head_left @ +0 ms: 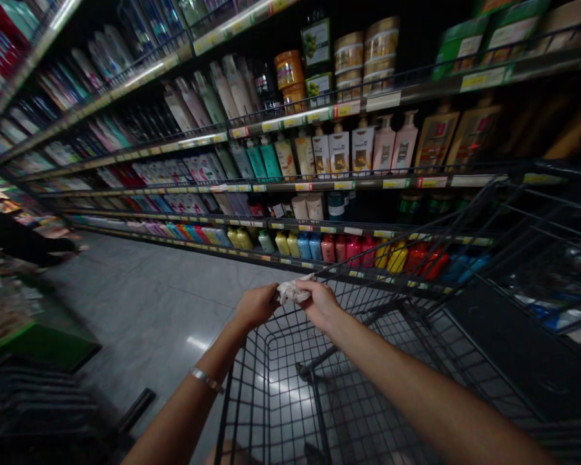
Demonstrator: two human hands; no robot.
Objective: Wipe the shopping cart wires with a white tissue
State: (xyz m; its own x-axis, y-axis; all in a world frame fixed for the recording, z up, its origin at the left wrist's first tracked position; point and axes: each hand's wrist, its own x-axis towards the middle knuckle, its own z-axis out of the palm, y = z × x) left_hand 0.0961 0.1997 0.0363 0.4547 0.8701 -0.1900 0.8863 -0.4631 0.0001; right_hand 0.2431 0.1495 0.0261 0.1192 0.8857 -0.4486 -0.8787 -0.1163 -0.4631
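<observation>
A crumpled white cloth or tissue (293,292) is bunched between my two hands, over the far rim of a black wire shopping cart (271,349). My left hand (257,306) is closed on its left side, with a metal bracelet (207,380) on that wrist. From the right, my right hand (319,303) pinches the same white bundle between thumb and fingers. Both arms reach forward over the cart's wire basket, and the floor shows through its mesh. Whether the bundle is cloth or paper I cannot tell.
Long shelves (271,187) of bottles and jars run across the aisle ahead. Colourful bottles (353,250) line the bottom shelf. More black cart wire (503,349) stands at right. A green-edged display (48,345) is at left, and a person's dark-clothed leg (24,239) is farther back.
</observation>
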